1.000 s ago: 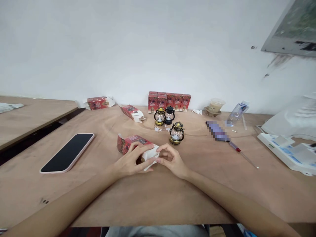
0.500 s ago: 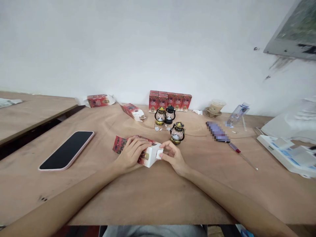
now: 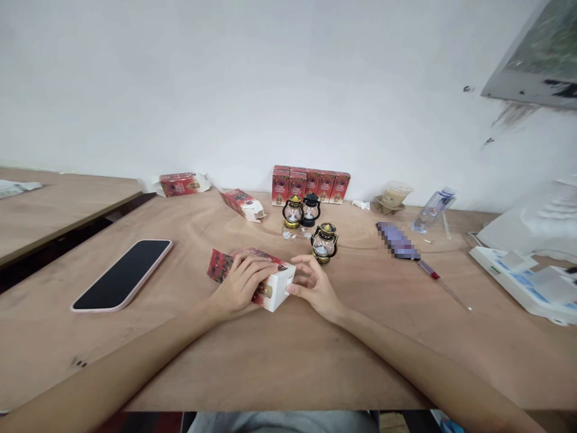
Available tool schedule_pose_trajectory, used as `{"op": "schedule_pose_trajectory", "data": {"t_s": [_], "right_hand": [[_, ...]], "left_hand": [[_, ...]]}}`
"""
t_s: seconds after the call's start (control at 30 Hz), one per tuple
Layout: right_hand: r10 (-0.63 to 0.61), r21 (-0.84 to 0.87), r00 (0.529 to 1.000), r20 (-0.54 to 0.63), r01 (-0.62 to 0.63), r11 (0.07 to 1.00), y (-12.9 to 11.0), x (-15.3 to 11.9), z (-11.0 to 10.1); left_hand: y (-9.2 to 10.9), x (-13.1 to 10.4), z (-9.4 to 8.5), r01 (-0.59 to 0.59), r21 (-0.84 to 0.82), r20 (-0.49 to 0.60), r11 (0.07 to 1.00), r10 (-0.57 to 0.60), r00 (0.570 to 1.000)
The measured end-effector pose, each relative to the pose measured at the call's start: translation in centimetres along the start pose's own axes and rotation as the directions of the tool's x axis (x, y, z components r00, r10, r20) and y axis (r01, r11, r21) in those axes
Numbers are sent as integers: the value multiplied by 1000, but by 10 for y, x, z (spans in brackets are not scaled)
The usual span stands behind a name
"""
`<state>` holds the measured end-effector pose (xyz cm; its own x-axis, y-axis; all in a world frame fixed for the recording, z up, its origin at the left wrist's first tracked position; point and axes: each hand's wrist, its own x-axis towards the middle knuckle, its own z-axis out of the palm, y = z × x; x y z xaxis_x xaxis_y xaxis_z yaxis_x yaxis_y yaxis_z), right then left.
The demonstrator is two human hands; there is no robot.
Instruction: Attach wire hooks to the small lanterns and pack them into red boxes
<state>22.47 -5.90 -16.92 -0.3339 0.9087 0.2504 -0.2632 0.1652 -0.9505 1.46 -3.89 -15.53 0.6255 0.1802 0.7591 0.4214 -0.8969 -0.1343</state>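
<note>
A red printed cardboard box (image 3: 280, 269) with a white end lies tilted on the table in front of me. My left hand (image 3: 246, 279) is closed over its middle and holds it. At the white end, my right hand (image 3: 313, 287) has its thumb pressed on the end panel and its fingers curled round the far edge. The box's far-left end stands open with a flap (image 3: 219, 264) sticking out. Just beyond my right hand, a small gold-and-black lantern (image 3: 324, 243) stands upright. A gold lantern (image 3: 293, 212) and a black lantern (image 3: 311, 210) stand together farther back.
Several red boxes (image 3: 311, 185) stand against the wall. An opened box (image 3: 243, 204) and another box (image 3: 179, 184) lie to their left. A phone (image 3: 122, 275) is at left; a screwdriver (image 3: 444, 285), cup (image 3: 395, 195), bottle (image 3: 435, 207) and white power strip (image 3: 525, 282) are at right.
The white flap at the box's near end has gone in, and that end now looks flat. My right hand has shifted slightly left with it, and the box has tilted a little.
</note>
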Motion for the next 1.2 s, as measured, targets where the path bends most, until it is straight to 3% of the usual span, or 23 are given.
{"op": "schedule_pose_trajectory", "data": {"t_s": [0.13,0.27,0.33,0.43,0.5,0.6,0.67,0.77,0.83,0.93,1.0,1.1,1.2], "right_hand": [[4,14,989,145,-6,1000,-4,0,-2],[68,86,954,292,-97,992,-5,2,-6],[45,81,969,242,-67,994,-3,2,-8],[-145,-125,986,78,154,980,1,1,-9],[-343,-415,936,82,345,842,1,-2,-8],[-493,-724,807,324,548,420,-4,-7,-5],[-498,-763,729,470,619,186,-8,-8,-4],[-487,-734,645,589,679,12,-11,-8,-3],[-489,-727,637,596,686,7,-11,-8,-4],[-554,-789,684,475,610,76,-9,-10,-5],[-639,-856,703,313,500,131,-8,-11,-5],[-743,-915,668,29,317,249,-6,-9,-7],[-736,-891,645,-204,189,413,-5,1,-18]], "left_hand": [[8,0,-1,-75,-40,-55,996,73,996],[15,-1,0,-109,54,-58,993,112,992],[16,-1,2,-62,150,-78,987,75,994],[16,2,3,106,226,-74,968,-92,993],[18,4,1,200,115,-13,973,-200,980],[23,7,-4,308,-172,21,936,-309,951],[24,8,-7,373,-290,-7,881,-392,920],[20,5,-4,453,-398,-48,797,-511,858],[14,3,1,486,-451,-48,748,-565,824],[8,2,6,512,-503,1,696,-592,806],[6,2,7,500,-529,21,685,-579,815],[4,3,4,459,-480,3,747,-522,853],[2,4,-2,429,-365,-12,826,-465,885]]}}
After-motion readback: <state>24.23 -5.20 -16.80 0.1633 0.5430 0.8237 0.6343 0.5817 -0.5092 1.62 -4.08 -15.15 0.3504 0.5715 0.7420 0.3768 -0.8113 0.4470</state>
